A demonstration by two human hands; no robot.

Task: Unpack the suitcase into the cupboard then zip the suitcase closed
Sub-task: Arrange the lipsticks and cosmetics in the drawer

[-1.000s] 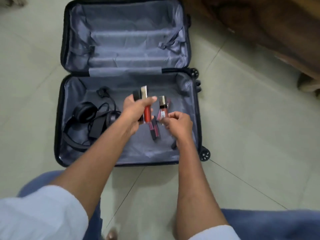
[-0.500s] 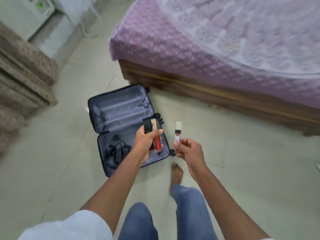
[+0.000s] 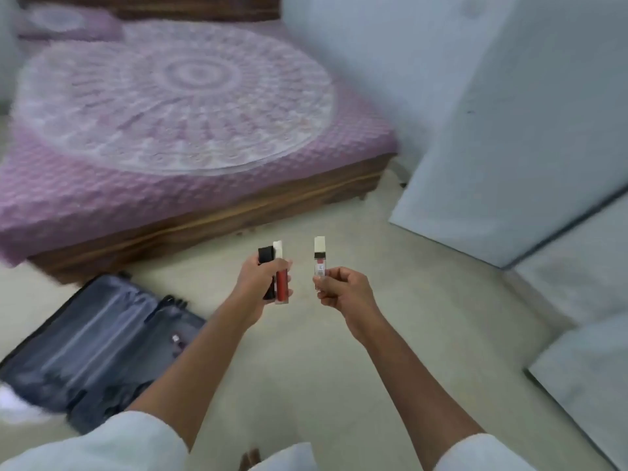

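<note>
- The suitcase [image 3: 91, 351] lies open on the pale floor [image 3: 390, 351] at the lower left, its grey lining showing and its dark rim toward the bed. The view is blurred here, and a small pale item [image 3: 175, 338] sits on the lining near the right edge; what it is cannot be told.
- Behind the suitcase stands a low wooden bed [image 3: 210, 212] covered with a purple spread [image 3: 176, 96] bearing a large round white pattern.
- The left hand [image 3: 260, 282] is raised in front of the body, fingers curled round two slim tubes held upright side by side: a black tube [image 3: 266, 260] on the left and a red tube [image 3: 281, 283] with a white cap touching it on the right.
- Just to the right, and apart from them, the right hand [image 3: 339, 288] pinches a pink tube [image 3: 319, 263] at its lower end, holding it upright with its white cap on top.
- Both forearms are bare; white sleeves [image 3: 112, 447] show at the bottom edge.
- At the far right stand pale blue cupboard doors [image 3: 509, 130], one swung out over the floor, well apart from the hands.
</note>
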